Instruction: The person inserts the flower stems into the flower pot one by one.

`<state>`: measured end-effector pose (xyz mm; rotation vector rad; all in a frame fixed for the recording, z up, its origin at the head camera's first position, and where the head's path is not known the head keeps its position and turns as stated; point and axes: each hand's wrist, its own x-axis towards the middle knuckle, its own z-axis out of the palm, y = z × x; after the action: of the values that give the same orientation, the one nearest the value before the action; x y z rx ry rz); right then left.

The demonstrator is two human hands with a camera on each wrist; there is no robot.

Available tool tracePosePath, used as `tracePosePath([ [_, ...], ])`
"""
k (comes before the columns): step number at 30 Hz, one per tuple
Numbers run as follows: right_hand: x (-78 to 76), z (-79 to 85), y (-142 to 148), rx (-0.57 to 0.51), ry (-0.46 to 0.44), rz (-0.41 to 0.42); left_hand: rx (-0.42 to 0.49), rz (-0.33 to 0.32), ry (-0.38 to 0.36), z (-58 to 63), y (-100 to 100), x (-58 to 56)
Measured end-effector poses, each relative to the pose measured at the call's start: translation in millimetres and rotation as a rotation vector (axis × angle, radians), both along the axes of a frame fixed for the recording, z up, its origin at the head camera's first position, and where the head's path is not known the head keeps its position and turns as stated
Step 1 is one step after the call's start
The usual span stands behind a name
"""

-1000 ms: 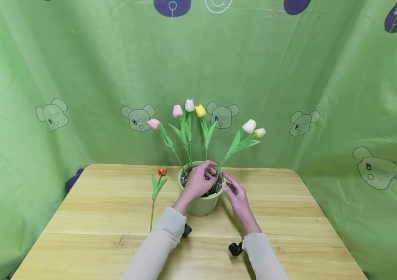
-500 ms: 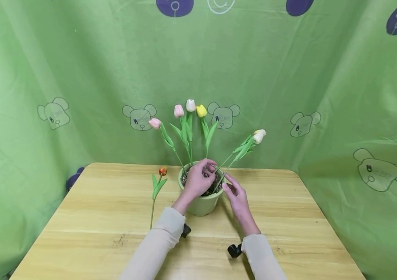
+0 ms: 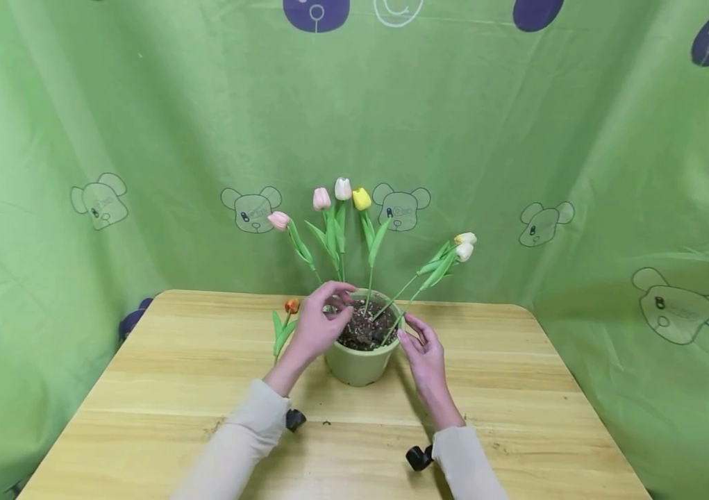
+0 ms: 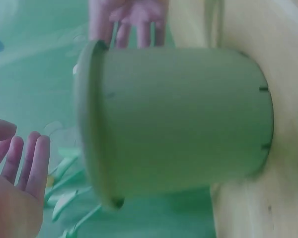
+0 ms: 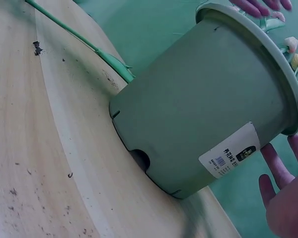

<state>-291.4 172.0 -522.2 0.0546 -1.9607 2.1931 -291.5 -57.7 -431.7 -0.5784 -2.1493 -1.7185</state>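
Note:
A light green flowerpot, filled with dark soil, stands on the table. In it are artificial tulips: a pink tulip leaning left, several upright ones including a yellow tulip, and a white tulip and a pale yellow tulip leaning far right. My left hand hovers by the pot's left rim, fingers loosely bent, holding nothing. At the right rim is my right hand; its extended fingers lie close against the pot, contact partly hidden.
An orange-red tulip lies on the wooden table left of the pot, its stem partly behind my left arm. Soil crumbs are scattered in front. A green curtain surrounds the table's back and sides.
The white tulip has tipped right and down beside the pale yellow one. My left hand has moved left from the pot's middle to its left rim. The right hand has barely moved.

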Motion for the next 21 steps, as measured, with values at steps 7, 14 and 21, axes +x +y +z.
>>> tracePosePath([
  [7, -0.5, -2.3, -0.1, 0.031, 0.015, -0.009, 0.03, 0.07, -0.01, 3.4, -47.5, 16.5],
  [14, -2.0, -4.6, -0.5, 0.03, 0.024, -0.016, 0.036, 0.165, -0.082, -14.2, -96.3, 28.6],
  [21, -2.0, -3.7, 0.8, 0.021, 0.02, -0.003, -0.029, 0.229, -0.259, -36.1, -128.9, 45.2],
])
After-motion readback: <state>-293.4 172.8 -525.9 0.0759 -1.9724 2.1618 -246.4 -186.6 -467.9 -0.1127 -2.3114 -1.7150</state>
